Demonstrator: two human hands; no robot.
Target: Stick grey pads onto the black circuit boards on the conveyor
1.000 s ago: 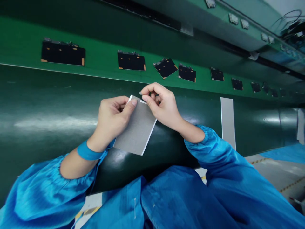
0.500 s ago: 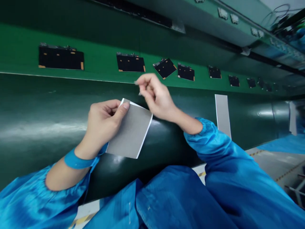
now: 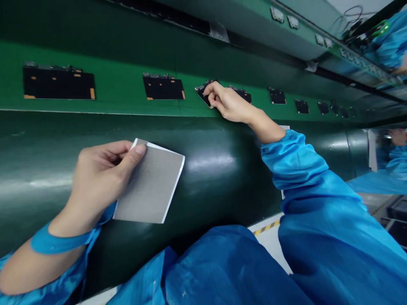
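Observation:
My left hand [image 3: 101, 178] pinches the top corner of a grey sheet [image 3: 152, 182] with white edges, thumb on its face, holding it tilted above the dark green bench. Farther forward, my right hand [image 3: 230, 101] is over a slanted black circuit board [image 3: 202, 94] on the bright green strip. Its fingers are bent, with the index fingertip at the board's face. Whether a tiny piece is between the fingertips I cannot make out. The hand hides much of this board and part of another black board [image 3: 244, 95] to its right.
Another black board [image 3: 165, 88] lies left of my right hand, and a larger-looking one [image 3: 59, 84] at far left. Several more recede rightward along the green strip [image 3: 117, 97]. A shelf edge [image 3: 178, 19] runs above. A partly hidden co-worker's blue sleeve [image 3: 394, 38] shows at upper right.
My right hand has moved from above the grey sheet, forward and right, to the slanted board. My left hand still holds the sheet, now lower and farther left in view.

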